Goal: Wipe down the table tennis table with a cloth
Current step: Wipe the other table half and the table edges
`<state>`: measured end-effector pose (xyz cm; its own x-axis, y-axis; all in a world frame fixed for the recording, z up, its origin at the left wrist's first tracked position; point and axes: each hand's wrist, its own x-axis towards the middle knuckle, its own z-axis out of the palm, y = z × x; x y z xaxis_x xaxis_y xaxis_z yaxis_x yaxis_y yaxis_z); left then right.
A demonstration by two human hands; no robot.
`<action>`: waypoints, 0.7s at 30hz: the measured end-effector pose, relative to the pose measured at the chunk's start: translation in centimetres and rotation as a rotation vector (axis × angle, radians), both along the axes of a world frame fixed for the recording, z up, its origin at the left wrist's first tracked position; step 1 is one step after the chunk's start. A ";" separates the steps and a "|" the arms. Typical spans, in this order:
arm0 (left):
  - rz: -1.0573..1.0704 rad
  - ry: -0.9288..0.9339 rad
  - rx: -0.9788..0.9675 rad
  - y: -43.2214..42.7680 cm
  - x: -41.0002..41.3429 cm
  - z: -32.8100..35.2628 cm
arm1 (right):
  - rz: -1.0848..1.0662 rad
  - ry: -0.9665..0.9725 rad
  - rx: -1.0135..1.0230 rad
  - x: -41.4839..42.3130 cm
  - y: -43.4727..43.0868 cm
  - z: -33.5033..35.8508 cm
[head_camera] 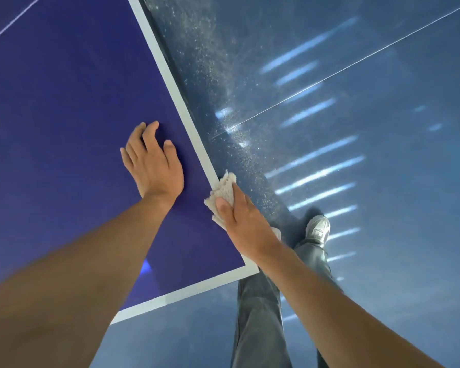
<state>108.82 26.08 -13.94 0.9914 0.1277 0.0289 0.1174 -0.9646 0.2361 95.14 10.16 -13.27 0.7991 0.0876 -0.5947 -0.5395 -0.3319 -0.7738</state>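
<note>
The blue table tennis table [64,115] fills the left half of the head view, with a white border line along its right side and near end. My left hand [153,162] lies flat on the blue surface close to the right edge, fingers spread, holding nothing. A beige cloth [223,191] is bunched over the white side line near the table's corner. My right hand [243,221] grips it there, thumb on top of the cloth and fingers wrapped over the table's edge.
The table's near right corner [252,269] is just below my right wrist. Beyond the edge is a glossy blue-grey floor [356,128] with light reflections and a band of pale dust beside the table. My legs in dark trousers [260,314] and a grey shoe [318,229] stand by the corner.
</note>
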 end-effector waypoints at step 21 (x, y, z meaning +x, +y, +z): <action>-0.053 0.050 -0.016 1.2 0.9 0.2 | -0.147 -0.091 0.086 22.1 3.8 -0.8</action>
<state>109.74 27.29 -13.71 0.9969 0.0753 -0.0222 0.0784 -0.9660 0.2464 117.20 13.99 -14.07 0.8570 0.0132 -0.5151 -0.5041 -0.1857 -0.8435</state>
